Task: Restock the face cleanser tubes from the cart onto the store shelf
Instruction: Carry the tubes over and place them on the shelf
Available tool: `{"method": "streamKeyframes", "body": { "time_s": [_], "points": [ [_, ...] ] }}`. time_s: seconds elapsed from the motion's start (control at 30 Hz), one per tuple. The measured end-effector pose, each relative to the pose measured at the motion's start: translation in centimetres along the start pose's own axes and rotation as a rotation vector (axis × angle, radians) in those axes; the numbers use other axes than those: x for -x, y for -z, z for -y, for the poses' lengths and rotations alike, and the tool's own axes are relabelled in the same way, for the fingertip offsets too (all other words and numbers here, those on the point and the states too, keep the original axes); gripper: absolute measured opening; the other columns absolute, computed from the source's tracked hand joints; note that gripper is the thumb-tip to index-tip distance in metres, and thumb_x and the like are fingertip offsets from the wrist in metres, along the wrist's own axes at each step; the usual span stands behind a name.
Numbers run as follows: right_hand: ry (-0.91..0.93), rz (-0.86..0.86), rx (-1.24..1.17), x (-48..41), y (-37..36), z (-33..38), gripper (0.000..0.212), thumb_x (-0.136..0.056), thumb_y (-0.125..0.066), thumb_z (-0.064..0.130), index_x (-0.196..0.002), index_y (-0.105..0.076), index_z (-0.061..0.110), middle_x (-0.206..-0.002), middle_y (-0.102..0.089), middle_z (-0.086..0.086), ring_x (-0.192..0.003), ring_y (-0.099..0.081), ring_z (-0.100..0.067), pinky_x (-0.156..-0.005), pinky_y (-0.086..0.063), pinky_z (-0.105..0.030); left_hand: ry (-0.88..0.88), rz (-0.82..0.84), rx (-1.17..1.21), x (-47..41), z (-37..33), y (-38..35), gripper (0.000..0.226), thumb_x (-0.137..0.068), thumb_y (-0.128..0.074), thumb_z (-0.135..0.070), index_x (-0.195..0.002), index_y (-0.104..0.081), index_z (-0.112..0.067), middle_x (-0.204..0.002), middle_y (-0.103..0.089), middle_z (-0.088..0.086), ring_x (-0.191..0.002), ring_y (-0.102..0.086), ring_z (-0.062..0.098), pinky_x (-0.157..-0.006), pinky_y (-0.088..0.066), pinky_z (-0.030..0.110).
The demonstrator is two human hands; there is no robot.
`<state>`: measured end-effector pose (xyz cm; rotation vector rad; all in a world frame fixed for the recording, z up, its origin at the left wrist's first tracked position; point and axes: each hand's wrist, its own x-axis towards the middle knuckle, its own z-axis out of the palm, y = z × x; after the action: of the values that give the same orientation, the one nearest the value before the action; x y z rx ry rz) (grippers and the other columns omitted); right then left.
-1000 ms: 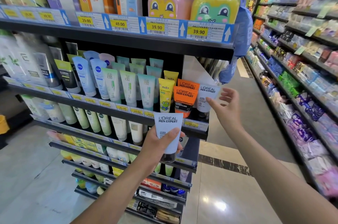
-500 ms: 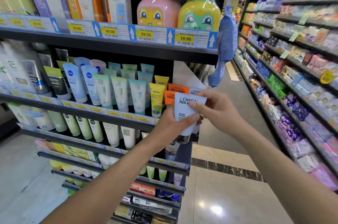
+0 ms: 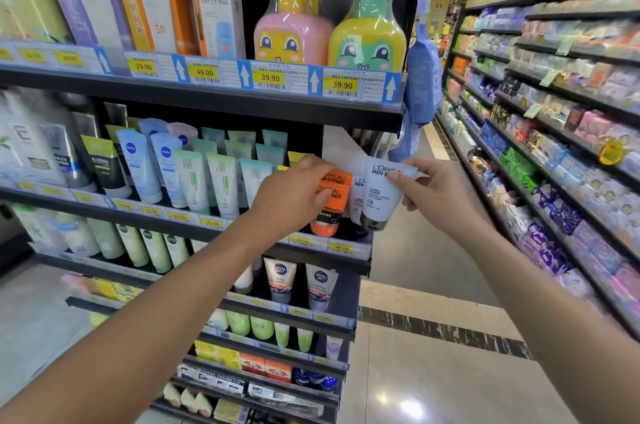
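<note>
A white L'Oréal Men Expert cleanser tube (image 3: 380,196) is pinched near its top by my right hand (image 3: 441,196) and stands cap down at the right end of the middle shelf (image 3: 349,248). A second white tube (image 3: 357,196) stands just behind it to the left. Two orange L'Oréal tubes (image 3: 329,212) stand beside those. My left hand (image 3: 289,196) is on the orange tubes, fingers curled over their tops and thumb across the front. No cart shows in this view.
Rows of Nivea and green tubes (image 3: 194,181) fill the shelf to the left. Cartoon bottles (image 3: 367,32) sit on the shelf above, Nivea Men tubes (image 3: 320,286) below. An aisle with a tiled floor (image 3: 433,371) runs along the right, past a long stocked shelving wall (image 3: 554,146).
The white tube has passed from my left hand to my right hand and gone up to the shelf's right end. My left hand has moved onto the orange tubes.
</note>
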<state>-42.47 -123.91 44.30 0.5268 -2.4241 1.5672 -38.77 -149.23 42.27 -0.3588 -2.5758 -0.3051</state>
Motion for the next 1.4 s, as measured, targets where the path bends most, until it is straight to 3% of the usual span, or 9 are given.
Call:
{"method": "streamKeyframes", "body": {
  "time_s": [0.13, 0.43, 0.6, 0.7, 0.93, 1.1, 1.2, 1.33, 1.4],
  "points": [
    [-0.026, 0.008, 0.039, -0.2, -1.6, -2.1, 0.007, -0.094, -0.072, 0.03, -0.096, -0.072, 0.023, -0.06, -0.067, 0.004, -0.053, -0.06, -0.015, -0.063, -0.058, -0.048, -0.019, 0.039, -0.1, -0.4, 0.1, -0.7, 0.036, -0.101, -0.057, -0.031, -0.136, -0.059, -0.033, -0.135, -0.062, -0.006, -0.108, -0.066, 0.023, -0.076, -0.059, 0.045],
    [-0.126, 0.04, 0.059, 0.5, -3.8, -3.8, 0.026, -0.094, -0.072, 0.031, -0.116, -0.069, 0.019, -0.071, -0.068, 0.007, -0.049, -0.059, -0.001, -0.054, -0.053, -0.023, 0.005, 0.09, -0.044, -1.0, 0.5, -1.1, 0.022, -0.105, -0.05, -0.021, -0.11, -0.071, -0.025, -0.105, -0.072, -0.003, -0.092, -0.067, 0.022, -0.071, -0.058, 0.043],
    [-0.111, 0.055, 0.066, 0.2, -3.8, -3.8, 0.017, -0.095, -0.07, 0.032, -0.109, -0.071, 0.023, -0.072, -0.071, 0.001, -0.054, -0.064, -0.01, -0.062, -0.062, -0.037, 0.02, 0.142, 0.03, -1.4, 0.9, -0.8, 0.025, -0.105, -0.051, -0.019, -0.116, -0.073, -0.025, -0.11, -0.074, -0.002, -0.093, -0.067, 0.023, -0.079, -0.057, 0.042],
    [-0.088, 0.092, 0.078, 0.1, -3.8, -3.7, 0.009, -0.097, -0.067, 0.032, -0.103, -0.071, 0.028, -0.083, -0.074, -0.009, -0.065, -0.07, -0.025, -0.067, -0.063, -0.046, 0.036, 0.176, 0.038, -1.6, 1.1, -0.4, 0.026, -0.106, -0.05, -0.018, -0.118, -0.072, -0.025, -0.11, -0.074, -0.001, -0.077, -0.062, 0.021, -0.079, -0.056, 0.042],
    [-0.111, 0.162, 0.104, -0.1, -3.5, -3.5, 0.014, -0.098, -0.065, 0.034, -0.11, -0.069, 0.028, -0.091, -0.074, -0.011, -0.065, -0.069, -0.021, -0.063, -0.062, -0.038, 0.044, 0.213, 0.012, -1.5, 0.8, 0.3, 0.024, -0.107, -0.048, -0.019, -0.113, -0.072, -0.023, -0.102, -0.072, -0.001, -0.086, -0.064, 0.022, -0.076, -0.055, 0.039],
    [-0.137, 0.183, 0.1, -0.3, -3.5, -3.2, 0.019, -0.098, -0.064, 0.034, -0.114, -0.067, 0.024, -0.094, -0.074, -0.009, -0.064, -0.068, -0.015, -0.056, -0.059, -0.027, 0.036, 0.182, -0.031, -1.2, 0.4, 0.4, 0.027, -0.107, -0.047, -0.023, -0.121, -0.07, -0.028, -0.112, -0.072, -0.003, -0.098, -0.066, 0.025, -0.08, -0.056, 0.042],
    [-0.1, 0.179, 0.175, -0.1, -3.2, -2.8, 0.02, -0.097, -0.065, 0.038, -0.115, -0.064, 0.029, -0.1, -0.07, 0.007, -0.062, -0.067, -0.008, -0.051, -0.052, -0.023, 0.031, 0.134, -0.041, -0.9, 0.3, 0.3, 0.033, -0.107, -0.049, -0.027, -0.137, -0.062, -0.033, -0.131, -0.066, -0.004, -0.111, -0.064, 0.024, -0.085, -0.056, 0.043],
    [0.1, 0.071, 0.414, 0.3, -2.8, -1.8, 0.021, -0.095, -0.067, 0.043, -0.113, -0.063, 0.035, -0.11, -0.058, 0.016, -0.076, -0.055, -0.001, -0.059, -0.036, -0.016, -0.009, 0.003, -0.028, 0.3, 0.6, 1.1, 0.033, -0.104, -0.052, -0.025, -0.135, -0.062, -0.035, -0.129, -0.063, -0.009, -0.105, -0.065, 0.019, -0.072, -0.053, 0.034],
    [0.184, 0.013, 0.463, 0.2, -3.0, -1.2, 0.021, -0.094, -0.067, 0.045, -0.113, -0.064, 0.036, -0.11, -0.054, 0.017, -0.087, -0.054, -0.004, -0.065, -0.038, -0.018, -0.028, -0.094, -0.043, 1.1, 1.4, 1.6, 0.028, -0.102, -0.057, -0.023, -0.126, -0.067, -0.033, -0.122, -0.065, -0.01, -0.102, -0.065, 0.017, -0.065, -0.047, 0.03]
  ]
}}
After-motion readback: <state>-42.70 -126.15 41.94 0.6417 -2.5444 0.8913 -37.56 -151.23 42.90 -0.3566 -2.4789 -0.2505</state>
